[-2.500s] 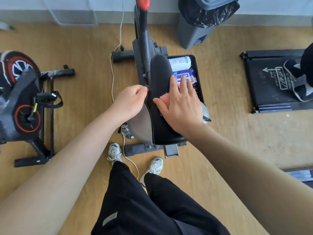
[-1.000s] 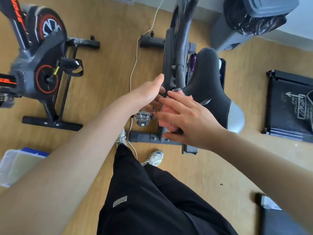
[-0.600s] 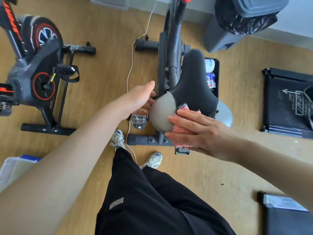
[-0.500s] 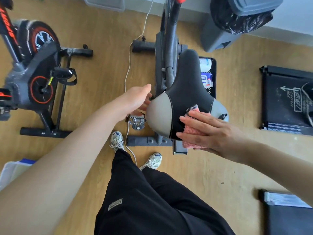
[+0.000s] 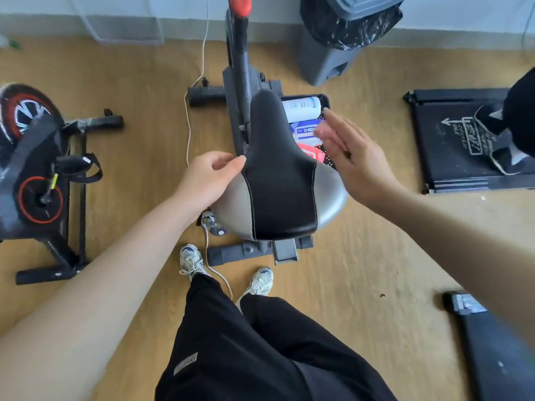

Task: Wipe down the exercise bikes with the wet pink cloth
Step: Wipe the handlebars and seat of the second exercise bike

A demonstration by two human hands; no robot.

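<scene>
Wooden floor [image 5: 362, 256] lies open near me. My left hand [image 5: 205, 180] pinches the saddle [image 5: 279, 175] edge; my blurred right hand [image 5: 351, 157] is spread, released, partly hiding the pink cloth [image 5: 311, 151].

White arrow and illegible lettering on black treadmill deck [image 5: 460, 134], unreadable print on white bottle [image 5: 301, 107], blue packet [image 5: 304, 131]

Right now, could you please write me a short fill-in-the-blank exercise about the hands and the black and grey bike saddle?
1. The left hand touches the ____ edge of the black and grey bike saddle.
2. The right hand is ____, its fingers spread beside the saddle.
3. The knob atop the dark post beyond the saddle is ____.
4. The grey bin by the wall has a ____ bag.

Missing words: left; open; red; black
</scene>
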